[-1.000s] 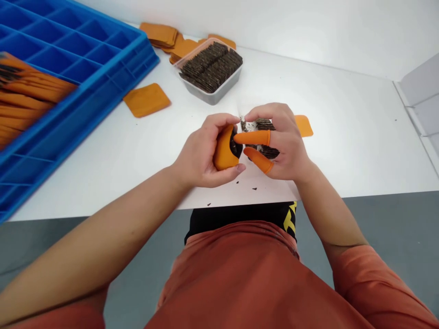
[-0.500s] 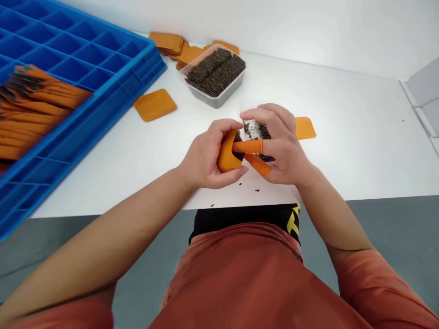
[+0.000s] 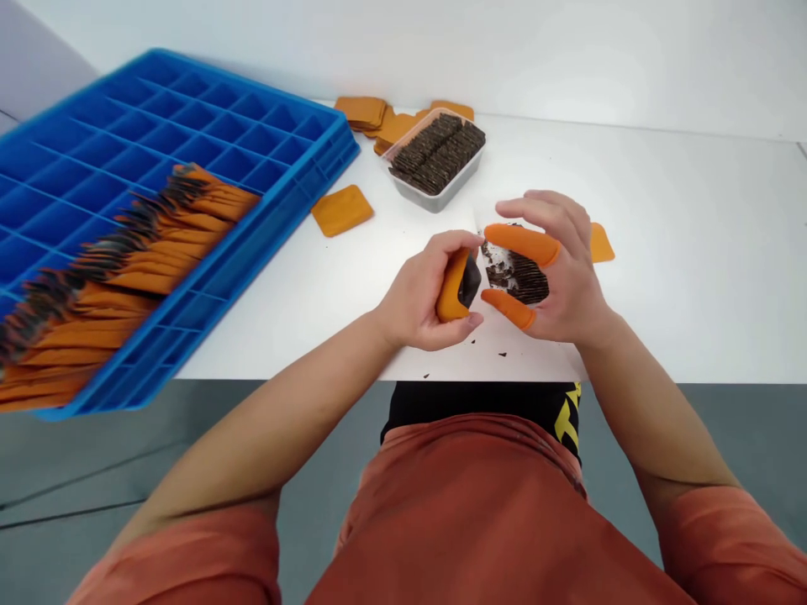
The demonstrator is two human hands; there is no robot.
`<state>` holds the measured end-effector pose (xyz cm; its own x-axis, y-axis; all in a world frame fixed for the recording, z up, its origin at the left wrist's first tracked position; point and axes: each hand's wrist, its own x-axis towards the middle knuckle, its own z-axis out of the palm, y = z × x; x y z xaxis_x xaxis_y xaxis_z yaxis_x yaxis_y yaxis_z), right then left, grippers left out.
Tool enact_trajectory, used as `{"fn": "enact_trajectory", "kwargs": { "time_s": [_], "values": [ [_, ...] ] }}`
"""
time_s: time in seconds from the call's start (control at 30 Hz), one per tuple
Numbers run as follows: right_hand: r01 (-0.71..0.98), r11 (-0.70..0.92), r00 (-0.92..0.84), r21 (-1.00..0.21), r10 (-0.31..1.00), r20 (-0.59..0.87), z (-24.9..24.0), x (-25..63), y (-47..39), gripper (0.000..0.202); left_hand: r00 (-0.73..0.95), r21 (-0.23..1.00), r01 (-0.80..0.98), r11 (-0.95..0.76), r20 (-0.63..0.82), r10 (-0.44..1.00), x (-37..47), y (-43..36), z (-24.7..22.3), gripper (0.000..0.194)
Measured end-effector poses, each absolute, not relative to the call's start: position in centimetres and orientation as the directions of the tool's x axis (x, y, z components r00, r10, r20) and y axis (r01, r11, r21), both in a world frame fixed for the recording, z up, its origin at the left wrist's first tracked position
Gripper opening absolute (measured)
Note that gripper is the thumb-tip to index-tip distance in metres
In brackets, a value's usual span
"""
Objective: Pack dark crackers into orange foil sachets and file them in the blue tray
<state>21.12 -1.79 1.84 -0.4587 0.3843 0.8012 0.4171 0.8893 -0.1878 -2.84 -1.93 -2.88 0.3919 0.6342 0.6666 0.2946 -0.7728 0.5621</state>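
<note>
Left hand: fingers curled round orange pouch, above bench near front edge; pouch contents indistinct.
Right hand: fingers wide, partly hiding dark strips.
Blue tray: left side cut off.

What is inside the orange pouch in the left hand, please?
The orange pouch shows only a dark surface inside its mouth; anything deeper is covered by its walls and the left hand.

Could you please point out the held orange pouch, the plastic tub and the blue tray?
Orange pouch (image 3: 450,298), head view: orange outer side.
Plastic tub (image 3: 460,181), head view: right-hand wall.
Blue tray (image 3: 265,231), head view: right outer wall.
</note>
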Motion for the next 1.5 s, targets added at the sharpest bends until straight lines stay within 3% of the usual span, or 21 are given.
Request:
{"fn": "enact_trajectory", "kwargs": {
  "time_s": [0.1,0.23,0.33,0.53,0.63,0.7,0.8,0.9,1.03,1.3,1.5],
  "values": [
    [0.463,0.866,-0.489,-0.186,0.426,0.761,1.3,20.9,-1.8,0.053,0.494,0.518,0.1,-0.85,0.716,0.494,-2.5,-2.2,-2.9,0.088],
    [0.474,0.871,-0.517,-0.131,0.395,0.759,0.7,20.8,-1.7,0.031,0.516,0.575,0.172,-0.8,0.639,0.571,-1.9,-2.7,-3.2,0.105],
    [0.473,0.874,-0.515,-0.112,0.378,0.769,0.8,21.0,-1.6,0.014,0.52,0.561,0.161,-0.812,0.651,0.553,-1.9,-2.5,-3.2,0.107],
    [0.466,0.879,-0.493,-0.099,0.351,0.796,1.7,21.5,-1.4,0.01,0.448,0.391,0.383,-0.837,0.714,0.538,-2.7,-2.0,-2.4,0.084],
    [0.471,0.877,-0.485,-0.093,0.346,0.803,2.0,21.7,-1.4,0.013,0.402,0.372,0.404,-0.836,0.749,0.527,-2.8,-2.2,-1.9,0.088],
    [0.462,0.883,-0.498,-0.083,0.335,0.8,2.1,21.8,-1.4,0.013,0.399,0.309,0.412,-0.857,0.784,0.475,-2.6,-2.4,-1.5,0.078],
    [0.433,0.898,-0.525,-0.082,0.325,0.786,2.0,21.8,-1.4,0.014,0.425,0.178,0.45,-0.875,0.82,0.385,-2.6,-2.6,-1.2,0.04],
    [0.409,0.905,-0.506,-0.122,0.336,0.794,1.6,21.6,-1.4,0.013,0.439,0.146,0.466,-0.873,0.818,0.371,-3.0,-2.4,-1.1,0.027],
    [0.391,0.896,-0.465,-0.209,0.388,0.796,1.4,21.6,-1.2,0.009,0.406,0.168,0.533,-0.829,0.809,0.425,-4.4,-1.7,-1.0,0.011],
    [0.425,0.828,-0.348,-0.366,0.522,0.778,1.2,22.3,-0.2,0.018,0.115,0.533,0.513,-0.673,0.734,0.669,-6.8,-1.4,-0.1,0.037],
    [0.418,0.843,-0.344,-0.339,0.492,0.8,1.2,22.1,-0.1,0.012,0.271,0.511,0.466,-0.723,0.695,0.666,-14.1,3.2,5.0,0.053]
  ]
}}
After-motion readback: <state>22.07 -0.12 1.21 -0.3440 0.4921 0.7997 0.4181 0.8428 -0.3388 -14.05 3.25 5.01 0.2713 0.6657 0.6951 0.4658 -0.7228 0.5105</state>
